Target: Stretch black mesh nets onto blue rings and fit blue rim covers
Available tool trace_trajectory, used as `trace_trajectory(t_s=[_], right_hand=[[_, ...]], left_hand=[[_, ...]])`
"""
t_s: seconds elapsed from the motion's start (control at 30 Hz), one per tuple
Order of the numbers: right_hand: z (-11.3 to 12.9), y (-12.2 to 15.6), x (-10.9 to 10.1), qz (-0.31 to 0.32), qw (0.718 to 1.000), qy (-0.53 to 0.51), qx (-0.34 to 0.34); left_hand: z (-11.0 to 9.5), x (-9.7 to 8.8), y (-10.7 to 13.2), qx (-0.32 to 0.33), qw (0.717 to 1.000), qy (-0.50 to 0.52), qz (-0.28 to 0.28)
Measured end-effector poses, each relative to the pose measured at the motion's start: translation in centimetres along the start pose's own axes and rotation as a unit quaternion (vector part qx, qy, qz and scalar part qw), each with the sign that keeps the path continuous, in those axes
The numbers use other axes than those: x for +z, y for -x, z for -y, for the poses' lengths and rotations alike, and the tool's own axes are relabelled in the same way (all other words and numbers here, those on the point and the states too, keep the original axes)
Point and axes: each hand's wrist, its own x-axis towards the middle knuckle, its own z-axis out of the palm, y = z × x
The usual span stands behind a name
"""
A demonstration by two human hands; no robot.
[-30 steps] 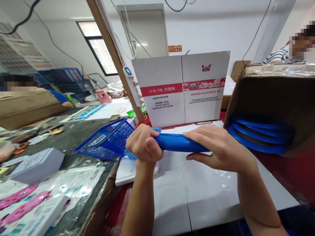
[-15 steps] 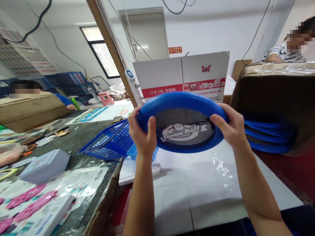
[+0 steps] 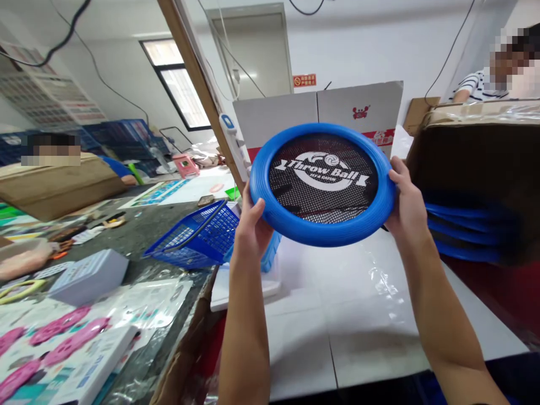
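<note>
A round throw-ball paddle (image 3: 323, 228) with a blue ringed rim and black mesh is held up above the white work surface (image 3: 304, 337). White lettering on its mesh reads "Throw Ball" and faces me. My left hand (image 3: 253, 225) grips the rim at the left, thumb on the near side. At the right edge my right hand (image 3: 407, 202) holds the rim too, its fingers partly hidden behind it. Several more blue-rimmed discs (image 3: 464, 230) lie stacked in the open cardboard box (image 3: 476, 152) at my right.
A blue basket (image 3: 198, 236) and a light-blue tray (image 3: 272, 253) stand left of the paddle. Behind it rises a white printed carton (image 3: 278, 118). Pink items in packs (image 3: 76, 340) and a pale box stack (image 3: 90, 278) cover the left table. Two people are farther back.
The paddle has tilted up from a slanted, blurred view, so its lettered mesh now faces me more fully. Both hands still hold its rim, with the right hand's grip shifted behind the edge.
</note>
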Motion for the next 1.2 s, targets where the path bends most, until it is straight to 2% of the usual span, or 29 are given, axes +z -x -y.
trace_trajectory(t_s=[0.07, 0.13, 0.2, 0.27, 0.33, 0.43, 0.53, 0.6, 0.7, 0.8, 0.93, 1.07, 1.2], right_hand=[[0.8, -0.3, -1.4, 0.023, 0.999, -0.021, 0.035], [1.7, -0.5, -2.6, 0.058, 0.991, -0.060, 0.107], [2.2, -0.7, -3.7, 0.097, 0.972, -0.095, 0.189], [2.2, -0.8, -4.5, 0.120, 0.957, -0.106, 0.240], [1.7, -0.9, -4.9, 0.127, 0.954, -0.096, 0.254], [0.9, -0.9, -5.1, 0.143, 0.957, -0.073, 0.240], [0.6, -0.8, -5.1, 0.148, 0.966, -0.045, 0.207], [0.7, -0.6, -5.0, 0.120, 0.979, 0.015, 0.162], [1.8, -0.1, -4.3, 0.056, 0.986, 0.153, 0.027], [4.4, 1.3, -2.4, 0.048, 0.964, 0.230, -0.125], [8.0, 4.0, 1.3, 0.150, 0.917, 0.286, -0.234], [8.8, 5.4, 3.5, 0.148, 0.872, 0.361, -0.295], [7.9, 4.8, 2.8, 0.137, 0.865, 0.370, -0.310]], left_hand=[[-0.1, -0.4, 0.0, 0.022, 0.999, -0.010, 0.023], [0.0, -0.5, 0.0, 0.024, 0.998, -0.032, 0.039], [0.1, -0.2, 0.0, 0.018, 0.998, -0.054, 0.034], [0.1, 0.3, 0.0, 0.018, 0.997, -0.068, 0.013], [0.1, 0.8, 0.0, 0.028, 0.996, -0.080, -0.005], [-0.2, 1.5, 0.0, 0.062, 0.992, -0.103, -0.025], [-0.8, 1.9, 0.3, 0.120, 0.982, -0.138, -0.053], [-1.4, 2.1, 0.9, 0.158, 0.968, -0.184, -0.072], [-2.3, 2.5, 1.8, 0.210, 0.929, -0.293, -0.084], [-3.1, 3.1, 2.4, 0.265, 0.884, -0.381, -0.061], [-3.9, 4.2, 2.9, 0.298, 0.855, -0.423, -0.020], [-4.1, 5.4, 3.4, 0.271, 0.855, -0.441, 0.027], [-3.9, 5.8, 3.7, 0.272, 0.861, -0.425, 0.068]])
